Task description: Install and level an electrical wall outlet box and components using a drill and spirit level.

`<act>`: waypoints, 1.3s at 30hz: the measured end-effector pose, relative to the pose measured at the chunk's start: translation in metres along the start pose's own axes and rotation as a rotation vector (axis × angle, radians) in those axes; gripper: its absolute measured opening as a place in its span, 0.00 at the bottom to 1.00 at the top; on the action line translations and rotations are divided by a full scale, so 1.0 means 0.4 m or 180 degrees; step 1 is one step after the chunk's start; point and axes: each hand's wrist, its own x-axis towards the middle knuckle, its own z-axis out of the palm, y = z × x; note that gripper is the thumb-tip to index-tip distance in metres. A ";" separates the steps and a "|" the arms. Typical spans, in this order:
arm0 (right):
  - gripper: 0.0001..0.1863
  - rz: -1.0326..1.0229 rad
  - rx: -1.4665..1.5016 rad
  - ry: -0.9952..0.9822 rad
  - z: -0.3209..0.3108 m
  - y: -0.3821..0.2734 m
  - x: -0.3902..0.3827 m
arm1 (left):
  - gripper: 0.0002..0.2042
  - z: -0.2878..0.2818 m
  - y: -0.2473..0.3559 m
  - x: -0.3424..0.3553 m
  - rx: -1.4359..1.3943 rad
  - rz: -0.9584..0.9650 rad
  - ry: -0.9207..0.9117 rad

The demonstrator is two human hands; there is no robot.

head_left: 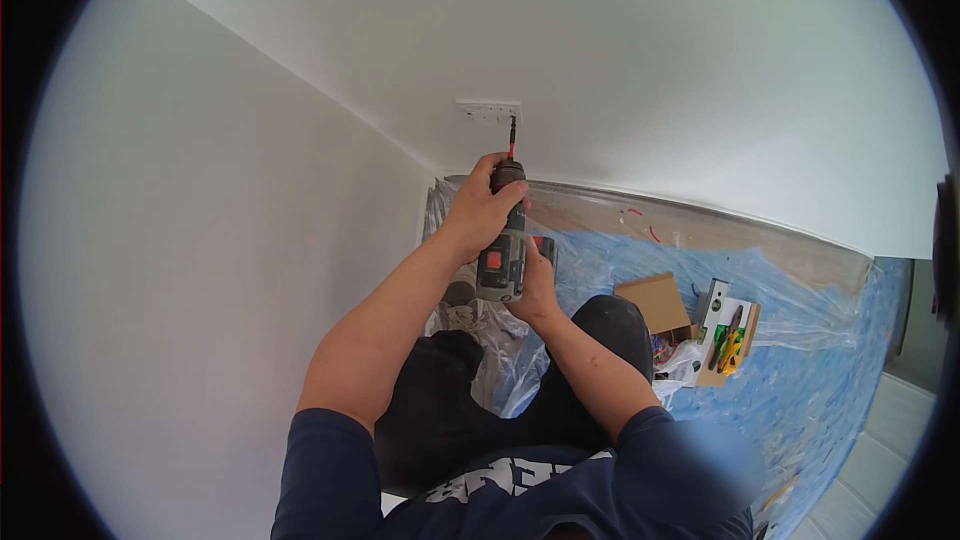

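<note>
A dark cordless drill driver [501, 270] with a red patch is held up toward the wall, its long bit [512, 136] pointing away from me. The bit's tip meets the right end of a white socket faceplate [488, 111] mounted low on the wall; whether it sits in a screw is too small to tell. My left hand [480, 212] is closed around the front of the driver near the chuck. Behind it, my right hand [537, 285] grips the handle, which is partly hidden by the tool's body.
Walls meet in a corner to the left. Clear plastic and a blue sheet [800, 340] cover the floor. On the right lie an open cardboard box [655, 302], a spirit level [713, 302], yellow-handled pliers [735, 348] and a white plastic bag [680, 365]. My bent knees are below the driver.
</note>
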 end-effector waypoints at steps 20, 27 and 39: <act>0.23 0.0093 0.0214 -0.0077 0.002 0.006 0.011 | 0.27 0.002 -0.005 0.013 0.0200 -0.0010 0.0187; 0.19 0.0091 0.0332 0.0013 0.006 0.004 0.016 | 0.29 0.003 -0.006 0.012 0.0308 -0.0036 0.0252; 0.22 0.0164 0.0047 -0.0071 -0.007 -0.008 0.022 | 0.28 -0.013 -0.018 0.027 0.0254 0.0077 0.0188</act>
